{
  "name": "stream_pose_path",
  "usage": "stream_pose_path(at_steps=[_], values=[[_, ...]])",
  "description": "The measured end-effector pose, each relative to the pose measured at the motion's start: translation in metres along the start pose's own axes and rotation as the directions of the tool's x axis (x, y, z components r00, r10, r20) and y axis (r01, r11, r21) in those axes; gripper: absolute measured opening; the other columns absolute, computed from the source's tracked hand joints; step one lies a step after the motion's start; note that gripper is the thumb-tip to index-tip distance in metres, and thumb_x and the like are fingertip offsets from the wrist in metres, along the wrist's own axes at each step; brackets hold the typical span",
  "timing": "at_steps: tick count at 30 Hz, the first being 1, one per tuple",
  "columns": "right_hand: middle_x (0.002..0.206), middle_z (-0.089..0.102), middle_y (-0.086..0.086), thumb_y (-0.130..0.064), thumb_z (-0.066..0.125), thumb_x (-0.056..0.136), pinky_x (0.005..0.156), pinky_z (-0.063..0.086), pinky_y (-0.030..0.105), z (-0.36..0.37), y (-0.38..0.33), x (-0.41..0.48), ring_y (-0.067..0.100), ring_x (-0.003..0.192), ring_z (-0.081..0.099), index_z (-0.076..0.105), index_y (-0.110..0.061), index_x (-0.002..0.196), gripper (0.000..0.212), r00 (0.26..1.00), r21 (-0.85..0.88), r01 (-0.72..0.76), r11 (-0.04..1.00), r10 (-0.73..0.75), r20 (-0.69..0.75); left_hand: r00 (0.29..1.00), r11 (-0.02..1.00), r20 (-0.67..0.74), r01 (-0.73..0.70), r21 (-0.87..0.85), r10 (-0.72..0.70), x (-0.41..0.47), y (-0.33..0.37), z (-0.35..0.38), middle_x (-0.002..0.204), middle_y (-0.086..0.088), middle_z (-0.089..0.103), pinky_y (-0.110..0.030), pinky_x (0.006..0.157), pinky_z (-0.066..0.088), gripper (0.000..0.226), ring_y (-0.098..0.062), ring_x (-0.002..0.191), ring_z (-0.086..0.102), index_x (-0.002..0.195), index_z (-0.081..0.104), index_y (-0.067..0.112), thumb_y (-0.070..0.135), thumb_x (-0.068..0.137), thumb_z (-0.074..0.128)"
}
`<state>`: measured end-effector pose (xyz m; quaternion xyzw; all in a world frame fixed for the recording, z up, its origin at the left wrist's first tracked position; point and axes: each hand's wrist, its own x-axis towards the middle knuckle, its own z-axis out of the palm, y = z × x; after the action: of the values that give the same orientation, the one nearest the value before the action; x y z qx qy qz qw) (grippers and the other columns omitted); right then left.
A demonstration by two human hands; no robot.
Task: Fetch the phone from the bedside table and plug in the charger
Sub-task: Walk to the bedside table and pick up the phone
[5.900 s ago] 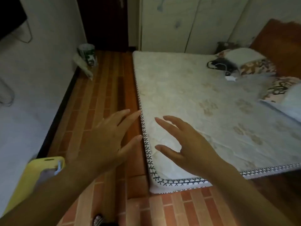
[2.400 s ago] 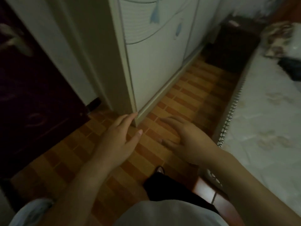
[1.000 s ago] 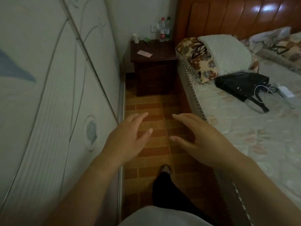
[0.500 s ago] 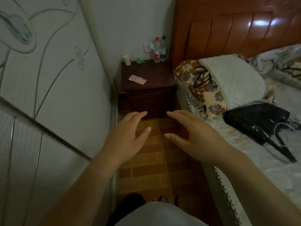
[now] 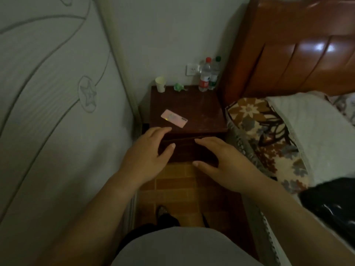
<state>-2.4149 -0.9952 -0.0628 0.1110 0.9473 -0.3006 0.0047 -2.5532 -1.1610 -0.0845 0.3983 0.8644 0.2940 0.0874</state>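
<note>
A pink phone (image 5: pixel 174 118) lies flat near the front left of the dark wooden bedside table (image 5: pixel 201 110). My left hand (image 5: pixel 148 156) hovers open just short of the table's front edge, its fingertips a little below the phone and apart from it. My right hand (image 5: pixel 219 160) is open too, held in front of the table's drawer face. Both hands hold nothing. A white wall socket (image 5: pixel 191 69) sits on the wall behind the table. No charger shows in this view.
A paper cup (image 5: pixel 160 84), a small green object (image 5: pixel 178 86) and two water bottles (image 5: pixel 208 75) stand at the table's back. A white wardrobe (image 5: pixel 57 112) is close on the left. The bed with a floral pillow (image 5: pixel 265 135), black bag (image 5: pixel 330 206) and wooden headboard (image 5: pixel 299 45) lies right.
I have walked down the narrow aisle toward the bedside table, which is now much nearer. Both open hands now reach its front edge; the phone has not moved.
</note>
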Motion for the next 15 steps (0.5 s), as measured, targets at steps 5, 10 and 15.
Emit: stream_pose_path(at_steps=[5,10,15], values=[[0.143,0.039,-0.005,-0.044,0.057,0.086,0.097,0.032,0.018,-0.017,0.012,0.090,0.009,0.126,0.039,0.036,-0.026,0.140,0.060,0.997,-0.004,0.020,1.000,-0.020,-0.074,0.998,0.999,0.051,-0.023,0.042,0.021,0.087,-0.032,-0.016,0.140,0.000,0.043,-0.036,0.090,0.046,0.050,-0.019,0.117,0.048,0.135,0.036,0.025,0.044,0.089,0.044],[0.145,0.037,-0.005,-0.046,0.057,0.085,0.098,0.029,0.020,-0.015,0.036,0.164,0.011,0.130,0.035,0.037,-0.026,0.139,0.062,0.993,0.004,0.041,0.999,-0.041,-0.110,0.998,0.998,0.068,0.004,0.061,-0.009,0.143,-0.065,-0.014,0.139,-0.001,0.042,-0.034,0.089,0.046,0.048,-0.019,0.119,0.046,0.134,0.036,0.025,0.041,0.090,0.044],[0.146,0.038,0.002,-0.041,0.059,0.085,0.102,0.030,0.026,-0.005,0.074,0.247,0.018,0.132,0.035,0.037,-0.019,0.139,0.062,0.994,0.022,0.064,0.998,-0.061,-0.092,0.994,0.993,-0.012,0.113,0.036,-0.113,0.188,-0.104,0.001,0.138,-0.006,0.045,-0.040,0.095,0.044,0.046,-0.022,0.121,0.045,0.134,0.039,0.020,0.034,0.090,0.047]])
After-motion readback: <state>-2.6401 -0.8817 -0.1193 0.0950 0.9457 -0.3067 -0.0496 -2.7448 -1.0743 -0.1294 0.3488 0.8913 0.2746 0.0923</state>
